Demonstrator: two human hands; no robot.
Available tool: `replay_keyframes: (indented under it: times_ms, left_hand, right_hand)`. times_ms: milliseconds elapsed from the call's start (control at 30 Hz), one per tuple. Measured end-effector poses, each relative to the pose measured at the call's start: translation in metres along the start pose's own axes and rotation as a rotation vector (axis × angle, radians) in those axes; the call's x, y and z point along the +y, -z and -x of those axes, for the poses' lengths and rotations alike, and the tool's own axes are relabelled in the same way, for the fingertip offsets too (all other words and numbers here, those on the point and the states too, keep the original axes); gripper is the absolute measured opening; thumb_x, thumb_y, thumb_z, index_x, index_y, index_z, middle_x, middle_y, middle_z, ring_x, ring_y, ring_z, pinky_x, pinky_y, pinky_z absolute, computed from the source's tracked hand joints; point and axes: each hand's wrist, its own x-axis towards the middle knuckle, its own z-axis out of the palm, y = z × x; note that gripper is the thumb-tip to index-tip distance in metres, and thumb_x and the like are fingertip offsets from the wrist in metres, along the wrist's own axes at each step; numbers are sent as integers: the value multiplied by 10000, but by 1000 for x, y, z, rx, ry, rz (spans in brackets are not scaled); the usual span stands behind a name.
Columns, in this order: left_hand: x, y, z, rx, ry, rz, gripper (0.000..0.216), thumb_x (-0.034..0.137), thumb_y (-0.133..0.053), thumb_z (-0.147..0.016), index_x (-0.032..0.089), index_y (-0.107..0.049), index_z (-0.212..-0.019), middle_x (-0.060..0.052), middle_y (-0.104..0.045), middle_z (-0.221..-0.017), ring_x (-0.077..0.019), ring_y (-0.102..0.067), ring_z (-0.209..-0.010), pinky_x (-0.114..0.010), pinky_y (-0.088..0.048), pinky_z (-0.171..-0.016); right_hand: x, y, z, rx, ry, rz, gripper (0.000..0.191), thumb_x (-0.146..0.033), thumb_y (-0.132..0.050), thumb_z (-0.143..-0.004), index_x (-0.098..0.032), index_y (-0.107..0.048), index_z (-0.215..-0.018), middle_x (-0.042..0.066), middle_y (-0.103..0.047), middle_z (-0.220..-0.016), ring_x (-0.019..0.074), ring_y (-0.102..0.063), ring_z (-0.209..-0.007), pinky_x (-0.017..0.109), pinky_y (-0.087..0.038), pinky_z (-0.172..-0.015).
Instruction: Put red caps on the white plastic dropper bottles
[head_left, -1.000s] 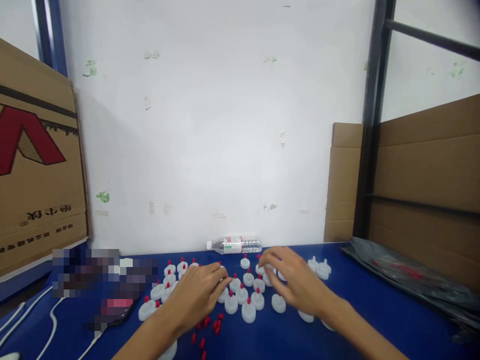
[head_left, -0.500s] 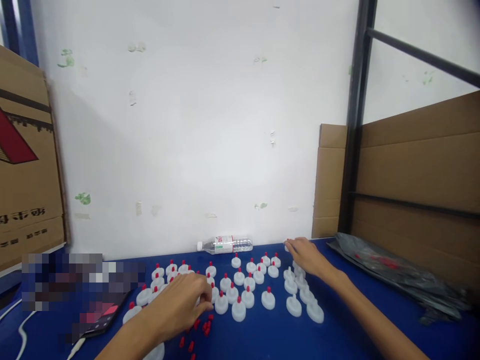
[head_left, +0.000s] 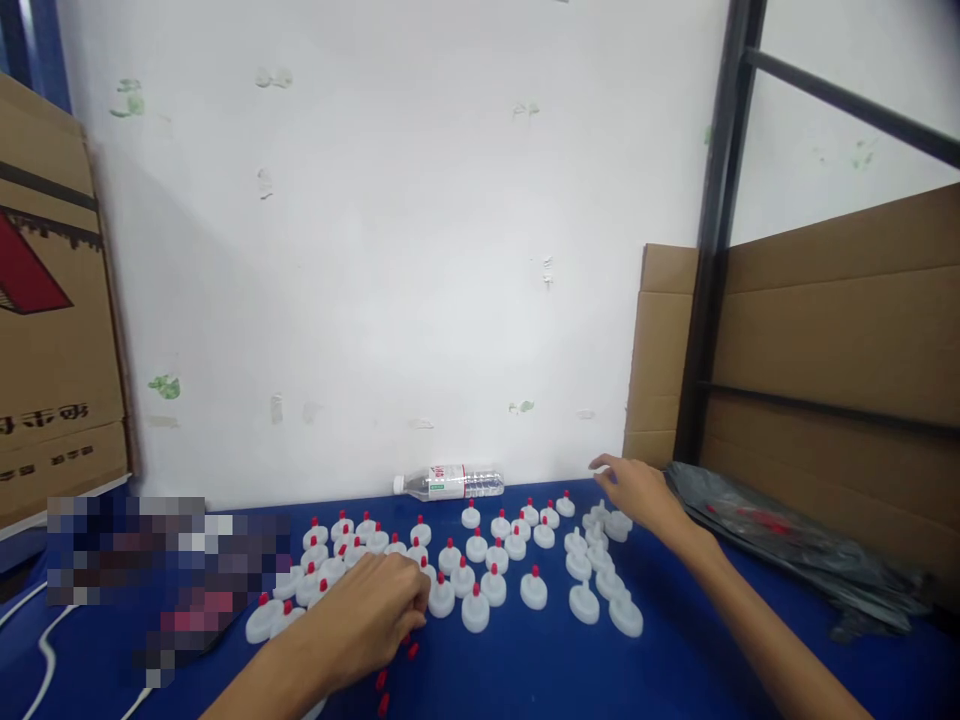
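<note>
My left hand (head_left: 386, 605) is low over a few small red tips (head_left: 382, 682) on the blue table. Its fingers curl down and press together, and whatever lies in them is hidden. On the right, my right hand (head_left: 636, 490) hovers just above a group of white nozzle caps without red tips (head_left: 583, 602); its thumb and forefinger are apart with nothing between them. Many white nozzle caps with red tips (head_left: 475, 612) stand upright across the middle and left of the table. One red-tipped nozzle cap (head_left: 565, 506) stands at the back, left of my right hand.
A clear plastic bottle (head_left: 450, 483) lies on its side against the white wall. Grey plastic bags (head_left: 780, 545) lie at the right. Cardboard (head_left: 832, 330) and a dark metal frame (head_left: 709, 250) stand behind them. A large carton (head_left: 60, 300) and white cables (head_left: 46, 650) are at left.
My right hand has let go of a red-tipped nozzle cap, which now stands in the back row, and has moved right with its fingers opening. My left hand stays over the red tips.
</note>
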Motion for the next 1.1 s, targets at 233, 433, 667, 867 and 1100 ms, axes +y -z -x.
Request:
replay_keyframes:
  times_ms: [233,433,667,867,1100]
  left_hand:
    - [16,12,6,54,-3,-84,97,171,-517,-837,218,-595,-805,-24,-686,-862,-208,-620,-738,-301,-371,-637]
    - [22,16,3,107,-71,-169,67,193,-500,-863,214,-562,-848,-28,-670,-911,-196,-620,-722,-303,-385,-643]
    - [26,15,4,134,-106,-220,72,204,-522,-872,222,-575,-917,-13,-666,-945,-192,-627,-708,-305,-391,-614]
    - [26,14,3,156,-125,-253,89,195,-535,-864,226,-579,-934,-5,-666,-940,-188,-636,-712,-297,-386,-599]
    - [26,12,1,166,-112,-253,91,181,-527,-869,221,-575,-935,-12,-674,-937,-194,-643,-710,-300,-391,-596]
  right_hand:
    - [13,-26,-2,-139,-105,40,209,-316,-585,-913,-225,-757,-988,110,-745,-1052,322,-671,-1051,392,-457,-827]
    - [21,-41,-6,-214,-47,38,272,-242,-569,-861,-269,-736,-1074,79,-750,-1039,318,-670,-1054,416,-472,-816]
    - [23,-44,-7,-231,17,23,354,-173,-564,-780,-285,-738,-1068,63,-750,-967,309,-687,-989,410,-475,-796]
    - [19,-43,-6,-220,41,13,374,-149,-621,-742,-298,-748,-1061,41,-739,-924,288,-695,-939,347,-465,-726]
    - [23,-47,-5,-128,46,-1,110,-267,-673,-788,-238,-728,-878,53,-730,-851,292,-698,-878,305,-427,-654]
